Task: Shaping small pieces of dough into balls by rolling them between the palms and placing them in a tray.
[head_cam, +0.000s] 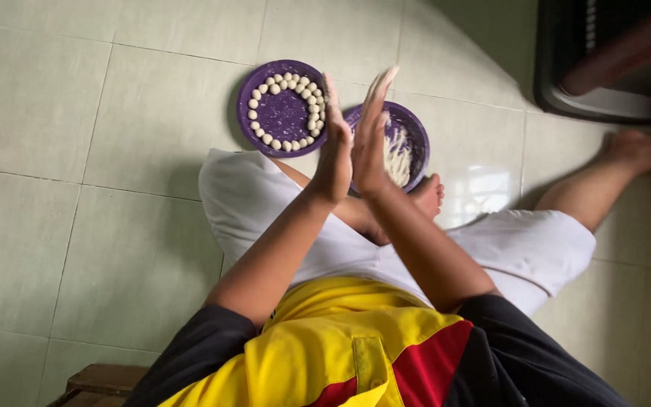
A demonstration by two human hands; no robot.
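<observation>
Purple plate [283,113] ringed with small white dough balls [315,105] lay on the tile at upper centre; beside it, the left hand [334,154] and right hand [371,143] pressed flat together, whatever lay between them hidden, above a second purple plate [414,128] of dough; even, light palm pressure looked best for rolling

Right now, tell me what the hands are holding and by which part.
It cannot be told. The left hand and right hand are pressed palm to palm above the purple plates; anything between the palms is hidden.
</observation>
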